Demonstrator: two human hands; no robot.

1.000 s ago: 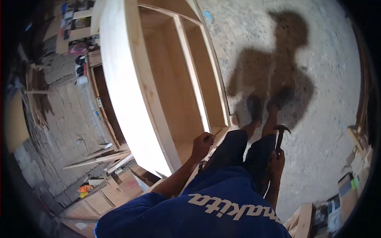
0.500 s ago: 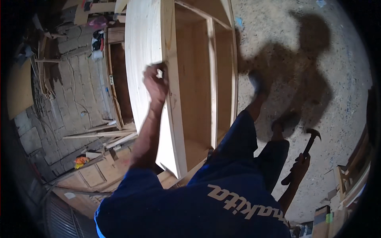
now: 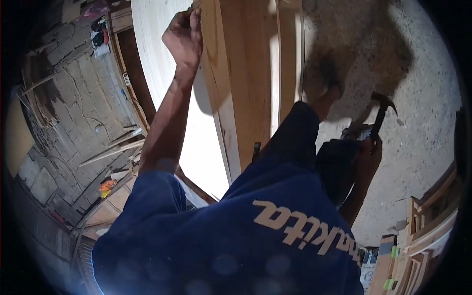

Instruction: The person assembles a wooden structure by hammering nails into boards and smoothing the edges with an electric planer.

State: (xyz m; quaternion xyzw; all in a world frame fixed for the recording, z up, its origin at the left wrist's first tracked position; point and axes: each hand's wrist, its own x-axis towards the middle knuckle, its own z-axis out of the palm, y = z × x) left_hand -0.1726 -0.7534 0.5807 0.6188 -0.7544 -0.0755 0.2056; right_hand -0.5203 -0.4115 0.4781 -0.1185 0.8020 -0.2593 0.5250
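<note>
Fingers pinched, my left hand (image 3: 184, 44) is raised over the far part of a wooden cabinet carcass (image 3: 216, 64), at the edge between its pale side panel (image 3: 150, 44) and its front frame. Something thin and small may be between the fingertips, too small to make out. On the right, my right hand (image 3: 370, 150) is wrapped round the dark handle of a claw hammer (image 3: 380, 115). The hammer's head points up and away from me, beside my right leg and well apart from the cabinet.
Rough concrete floor (image 3: 413, 162) with my shadow lies to the right. Wooden frames (image 3: 427, 236) stack at the lower right. Loose wood strips (image 3: 110, 152) and an orange-yellow item (image 3: 106, 188) lie at left. My knees are close to the cabinet's open front.
My left hand has gone farther along the cabinet's edge, toward the top of the view. The hammer is raised higher in my right hand. The whole view has shifted forward and closer.
</note>
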